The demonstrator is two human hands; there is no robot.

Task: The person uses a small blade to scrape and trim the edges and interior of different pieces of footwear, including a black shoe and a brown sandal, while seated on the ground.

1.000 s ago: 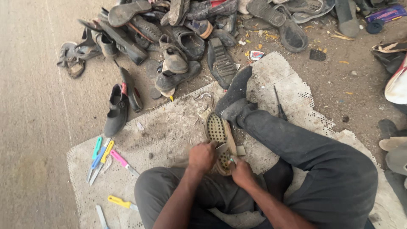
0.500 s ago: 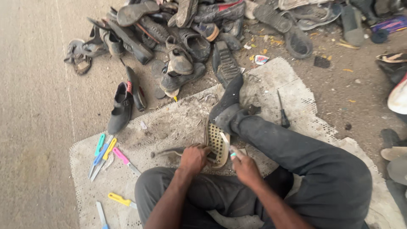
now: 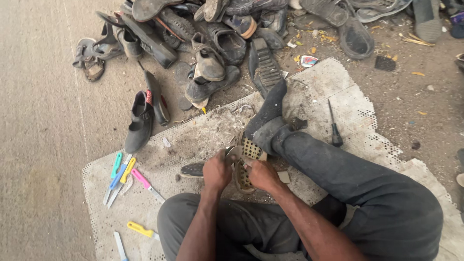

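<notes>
From my head camera, I grip a perforated tan shoe sole [image 3: 244, 164] in front of my lap, on the pale mat [image 3: 203, 130]. My left hand [image 3: 217, 170] is closed on its left edge, my right hand [image 3: 262, 175] closed on its right. My socked foot [image 3: 268, 113] presses just above it. Coloured-handled knives [image 3: 121, 175] lie left of the sole; a shoe pile [image 3: 212, 43] lies beyond.

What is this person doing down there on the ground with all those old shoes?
A person sits on a pale mat, one leg stretched out. Both hands grip a tan perforated shoe sole held against the foot: the left hand holds a blade at its edge, the right hand steadies it. Coloured-handled knives lie on the mat to the left, a screwdriver to the right, and a heap of worn shoes lies beyond.
</notes>
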